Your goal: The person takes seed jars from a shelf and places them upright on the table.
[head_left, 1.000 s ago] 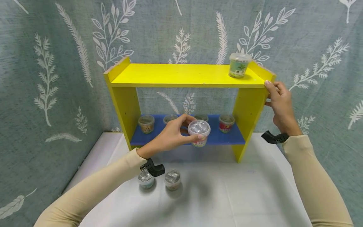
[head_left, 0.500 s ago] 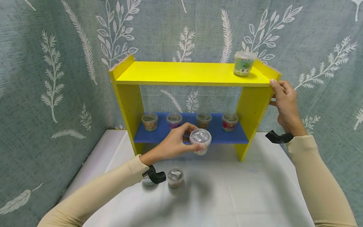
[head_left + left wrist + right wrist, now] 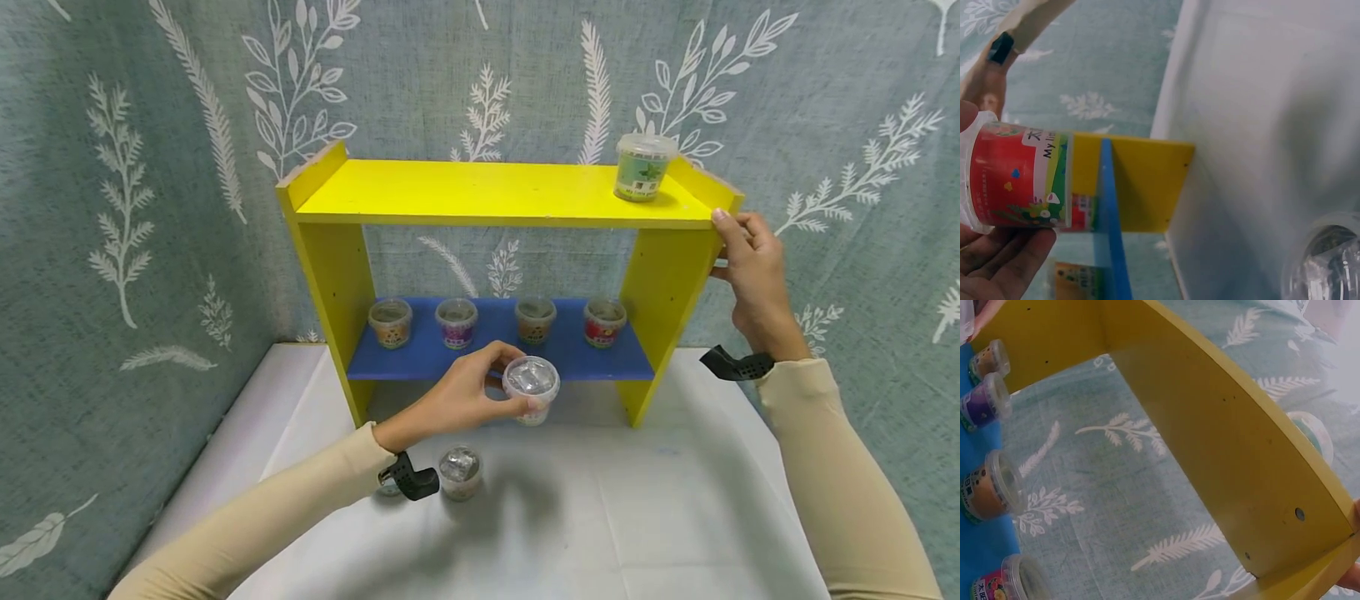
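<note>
Head view: the left hand [image 3: 468, 393] grasped a red-labelled tub [image 3: 532, 378]; the right hand [image 3: 757, 279] gripped the yellow shelf [image 3: 465, 192] edge.

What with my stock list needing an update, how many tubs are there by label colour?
Red-label tubs: 2
Orange-label tubs: 2
Purple-label tub: 1
Green-label tub: 1
Tubs with unclear label colour: 2
Total: 8

Beyond the left hand [image 3: 474, 393], in a row from left: an orange-labelled cup [image 3: 392, 329], a purple-labelled cup [image 3: 457, 331], a second orange-labelled cup [image 3: 535, 327], a red-labelled cup [image 3: 603, 330]. Up and left of the right hand [image 3: 757, 279], a lidded green-labelled cup [image 3: 641, 173]. Below the left hand, a silvery-topped cup [image 3: 459, 473] on a white desk [image 3: 675, 517]. Behind both hands, a leaf-print curtain [image 3: 416, 92].
</note>
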Available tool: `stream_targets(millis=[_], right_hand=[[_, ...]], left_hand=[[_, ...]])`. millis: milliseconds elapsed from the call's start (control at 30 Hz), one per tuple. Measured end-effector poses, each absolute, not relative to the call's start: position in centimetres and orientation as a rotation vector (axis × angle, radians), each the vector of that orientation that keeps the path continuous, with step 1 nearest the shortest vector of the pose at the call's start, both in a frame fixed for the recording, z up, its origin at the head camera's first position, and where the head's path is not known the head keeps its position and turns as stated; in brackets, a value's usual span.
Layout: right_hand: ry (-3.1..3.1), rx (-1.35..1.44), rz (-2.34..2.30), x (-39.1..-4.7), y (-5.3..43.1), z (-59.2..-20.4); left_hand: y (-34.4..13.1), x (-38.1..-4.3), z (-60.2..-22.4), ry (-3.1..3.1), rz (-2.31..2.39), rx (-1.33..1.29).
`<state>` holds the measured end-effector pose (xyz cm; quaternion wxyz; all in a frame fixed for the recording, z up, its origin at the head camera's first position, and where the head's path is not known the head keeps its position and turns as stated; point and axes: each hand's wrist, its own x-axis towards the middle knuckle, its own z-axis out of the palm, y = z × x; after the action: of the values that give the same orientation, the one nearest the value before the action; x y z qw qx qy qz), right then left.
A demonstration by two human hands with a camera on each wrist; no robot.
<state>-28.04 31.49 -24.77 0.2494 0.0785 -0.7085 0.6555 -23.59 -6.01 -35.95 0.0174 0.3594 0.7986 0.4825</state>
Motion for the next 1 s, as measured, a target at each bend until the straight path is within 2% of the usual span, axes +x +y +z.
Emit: stream_targets(millis=[1000], right_hand=[[-1.956, 0.208, 1.743, -28.1, 31.7, -24.9]], left_hand=[[-5.3, -22.3, -40.7, 2.484, 1.409, 1.065]])
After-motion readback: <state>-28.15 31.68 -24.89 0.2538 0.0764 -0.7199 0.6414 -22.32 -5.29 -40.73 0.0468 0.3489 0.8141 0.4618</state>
